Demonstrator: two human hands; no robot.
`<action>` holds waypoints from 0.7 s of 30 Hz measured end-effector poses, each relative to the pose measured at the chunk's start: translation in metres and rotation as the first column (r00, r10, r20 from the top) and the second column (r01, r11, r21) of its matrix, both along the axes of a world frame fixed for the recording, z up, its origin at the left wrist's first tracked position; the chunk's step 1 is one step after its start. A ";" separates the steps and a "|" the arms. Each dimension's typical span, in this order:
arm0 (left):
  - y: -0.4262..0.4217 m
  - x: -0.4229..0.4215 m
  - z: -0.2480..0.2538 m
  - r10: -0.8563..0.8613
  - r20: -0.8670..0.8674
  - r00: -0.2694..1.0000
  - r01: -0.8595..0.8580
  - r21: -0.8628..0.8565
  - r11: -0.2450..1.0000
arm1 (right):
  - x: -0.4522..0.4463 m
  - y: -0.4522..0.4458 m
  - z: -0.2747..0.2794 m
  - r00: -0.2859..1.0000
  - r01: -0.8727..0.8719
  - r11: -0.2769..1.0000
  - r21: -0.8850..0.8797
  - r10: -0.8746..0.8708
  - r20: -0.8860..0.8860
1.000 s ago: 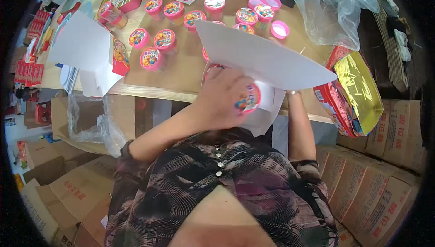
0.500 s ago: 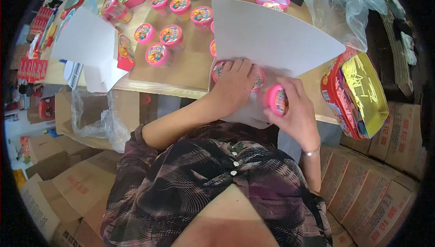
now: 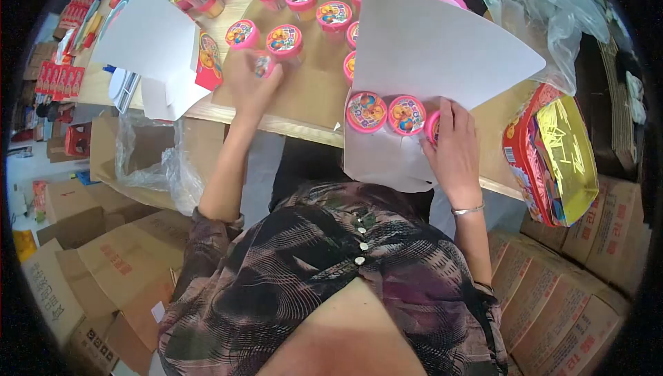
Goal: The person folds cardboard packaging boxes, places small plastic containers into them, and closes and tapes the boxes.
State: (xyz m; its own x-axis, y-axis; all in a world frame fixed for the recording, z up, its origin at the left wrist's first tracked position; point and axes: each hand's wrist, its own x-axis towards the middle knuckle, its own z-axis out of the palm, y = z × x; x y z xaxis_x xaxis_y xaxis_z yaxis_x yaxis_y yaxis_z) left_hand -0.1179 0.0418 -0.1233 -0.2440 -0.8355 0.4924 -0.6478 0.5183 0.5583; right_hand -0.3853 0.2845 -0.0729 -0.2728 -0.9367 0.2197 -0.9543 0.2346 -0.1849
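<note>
An opened white cardboard box (image 3: 387,162) lies at the table's front edge with its large flap (image 3: 442,44) raised. Inside it, two pink-lidded tubs with cartoon labels, one on the left (image 3: 366,111) and one in the middle (image 3: 406,115), stand in a row. My right hand (image 3: 456,145) has its fingers closed round a third tub (image 3: 433,127) at the row's right end, partly hidden by the fingers. On the left, my left hand (image 3: 252,89) closes round another pink-lidded tub (image 3: 263,65) on the table, with most of its side covered.
Several more pink-lidded tubs (image 3: 334,15) stand on the brown table sheet (image 3: 311,65). A second white box (image 3: 166,65) is at left. At right sits a red-and-yellow tin (image 3: 573,162) with yellow sticks. Stacked cartons (image 3: 566,293) flank me, and plastic bags (image 3: 559,31) lie behind.
My left hand has left the box and reached left to a tub on the table. My right hand has brought its tub into the row. The view has shifted slightly.
</note>
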 end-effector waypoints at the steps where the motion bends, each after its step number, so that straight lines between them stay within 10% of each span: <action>1: 0.015 -0.004 0.017 0.048 -0.090 0.995 -0.046 0.021 0.999 | -0.001 -0.003 -0.001 1.000 0.013 1.000 -0.005 -0.013 -0.006; 3: 0.065 -0.024 0.074 -0.112 -0.441 0.891 0.091 -0.069 0.993 | -0.002 -0.006 -0.003 0.998 0.035 0.999 -0.024 -0.034 0.044; 8: 0.139 -0.065 0.095 -0.807 -0.183 0.562 0.823 0.031 0.567 | 0.006 0.009 -0.004 0.984 0.050 0.994 -0.094 -0.033 0.176; 11: 0.135 -0.080 0.058 -0.868 0.151 0.472 0.876 0.032 0.482 | 0.010 0.010 -0.010 0.963 0.070 0.981 -0.181 -0.019 0.268; 15: 0.138 -0.076 0.035 -0.616 0.526 0.586 0.756 -0.083 0.649 | 0.010 0.025 -0.037 0.629 0.349 0.884 -0.312 0.026 0.777; 21: 0.112 -0.058 0.074 -0.791 0.057 0.609 0.789 0.058 0.611 | 0.018 0.004 -0.036 0.752 0.325 0.885 -0.335 -0.027 0.659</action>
